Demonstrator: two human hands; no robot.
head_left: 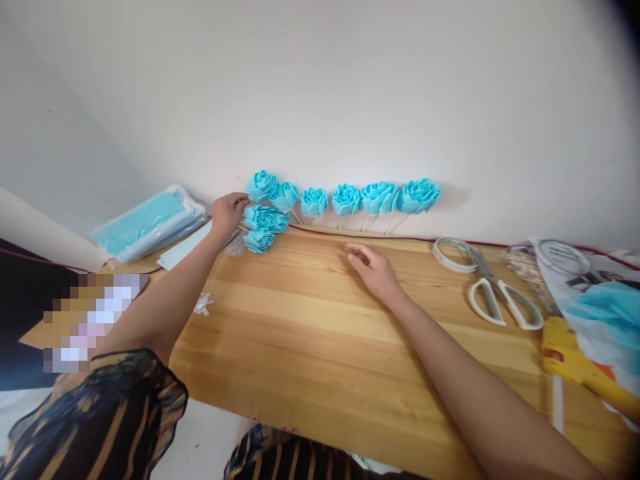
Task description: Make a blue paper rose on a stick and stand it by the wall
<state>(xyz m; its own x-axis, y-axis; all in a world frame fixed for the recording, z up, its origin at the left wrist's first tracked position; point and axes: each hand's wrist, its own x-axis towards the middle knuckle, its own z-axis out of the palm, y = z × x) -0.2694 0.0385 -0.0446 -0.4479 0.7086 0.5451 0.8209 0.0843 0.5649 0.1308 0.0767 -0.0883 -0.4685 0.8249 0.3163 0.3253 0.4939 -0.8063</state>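
At the back left, my left hand (pixel 231 210) is closed, fingertips pinching at the base of a blue crepe-paper flower (pixel 263 185); its stem is hidden. Close by that hand lie more blue flowers, one (pixel 259 241) nearest the table's middle, with thin stems pointing left. Several others, among them a blue flower (pixel 346 199), lean in a row against the wall, their stems down on the tabletop. My right hand (pixel 370 267) hovers over the middle of the table with fingers loosely curved, thumb apart, and nothing in it.
White-handled scissors (pixel 500 297) and a roll of white tape (pixel 454 255) lie at right, near a yellow glue gun (pixel 565 350) and blue crepe paper (pixel 610 310). Packaged blue sheets (pixel 147 223) rest at back left. A small white bow (pixel 203 304) sits by my left forearm.
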